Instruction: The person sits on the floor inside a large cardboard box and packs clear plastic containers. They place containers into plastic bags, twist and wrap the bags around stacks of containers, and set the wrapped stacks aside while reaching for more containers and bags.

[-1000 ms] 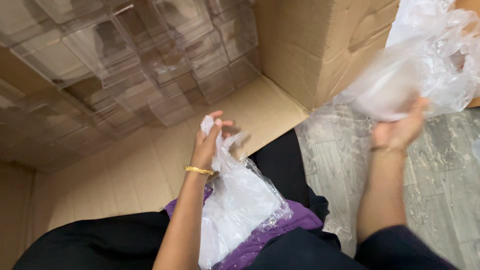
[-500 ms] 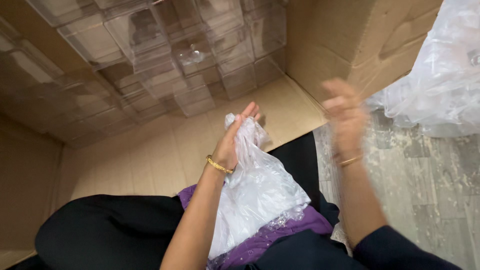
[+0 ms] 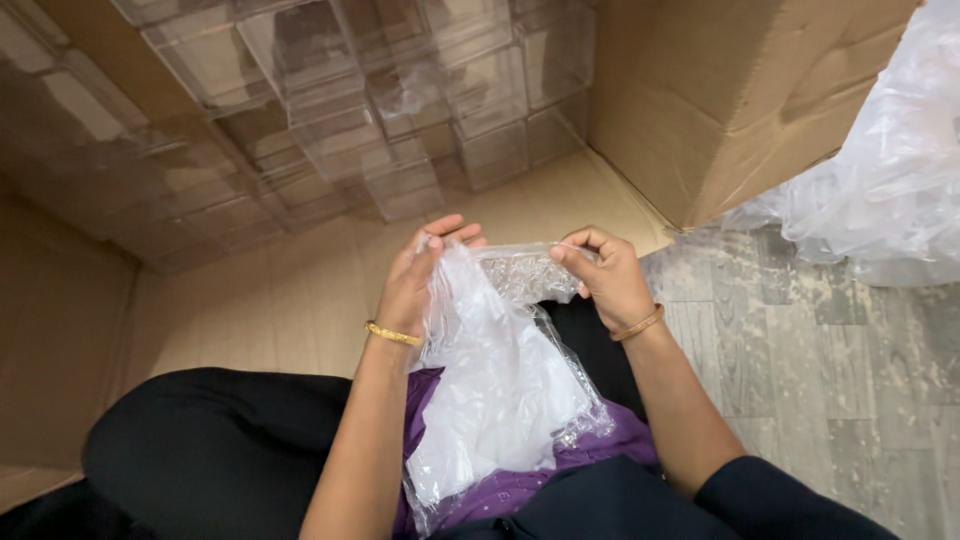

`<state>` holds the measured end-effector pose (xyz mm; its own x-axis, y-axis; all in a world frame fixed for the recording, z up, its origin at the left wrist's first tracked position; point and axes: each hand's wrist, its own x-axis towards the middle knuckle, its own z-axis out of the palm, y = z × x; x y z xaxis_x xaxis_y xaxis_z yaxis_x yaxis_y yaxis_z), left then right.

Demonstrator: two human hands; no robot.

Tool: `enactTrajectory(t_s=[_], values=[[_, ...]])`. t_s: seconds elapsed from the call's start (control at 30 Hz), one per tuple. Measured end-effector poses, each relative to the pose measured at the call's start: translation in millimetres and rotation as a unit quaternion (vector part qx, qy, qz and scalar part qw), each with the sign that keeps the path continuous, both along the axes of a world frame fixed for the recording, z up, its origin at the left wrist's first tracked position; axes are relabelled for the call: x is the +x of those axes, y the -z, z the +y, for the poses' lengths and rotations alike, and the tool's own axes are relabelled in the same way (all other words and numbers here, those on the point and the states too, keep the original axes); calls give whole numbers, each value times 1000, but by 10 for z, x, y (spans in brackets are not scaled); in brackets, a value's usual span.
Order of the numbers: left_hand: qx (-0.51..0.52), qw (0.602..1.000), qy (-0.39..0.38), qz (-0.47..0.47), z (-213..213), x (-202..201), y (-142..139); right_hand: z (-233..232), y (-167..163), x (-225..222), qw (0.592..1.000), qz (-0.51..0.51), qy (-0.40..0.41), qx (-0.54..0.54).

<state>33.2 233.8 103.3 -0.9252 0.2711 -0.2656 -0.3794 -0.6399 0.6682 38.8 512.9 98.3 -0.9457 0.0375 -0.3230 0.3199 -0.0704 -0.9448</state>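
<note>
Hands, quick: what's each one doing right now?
Left hand: closed on the left top edge of the clear plastic bag.
Right hand: pinching the bag's right top edge, pulling the mouth apart.

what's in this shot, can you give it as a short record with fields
left hand: left hand grips one top edge of the clear plastic bag
right hand: right hand pinches the other top edge
bag: held up over the lap, crinkled, something white inside
wrists: a gold bangle on each
behind: clear plastic boxes stacked on flattened cardboard
right side: cardboard box, heap of plastic wrap, grey floor
</note>
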Motion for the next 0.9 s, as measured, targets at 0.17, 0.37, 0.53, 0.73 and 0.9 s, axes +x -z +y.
enactTrajectory(t_s=[0.17,0.37,0.53,0.73,0.9], values=[[-81,994,-43,64,-269,-56,-34,21,-146,5,992,104,62,-22],[-43,995,-19,91,-196,-71,-165,-107,-181,43,987,146,68,6],[-405,881,71,233,160,-82,-81,-322,-176,161,993,115,17,-28],[-529,826,33,192,259,-162,607,-225,-137,252,984,75,11,-163],[-335,924,-158,92,-339,-233,911,289,-206,138,959,106,101,-241]])
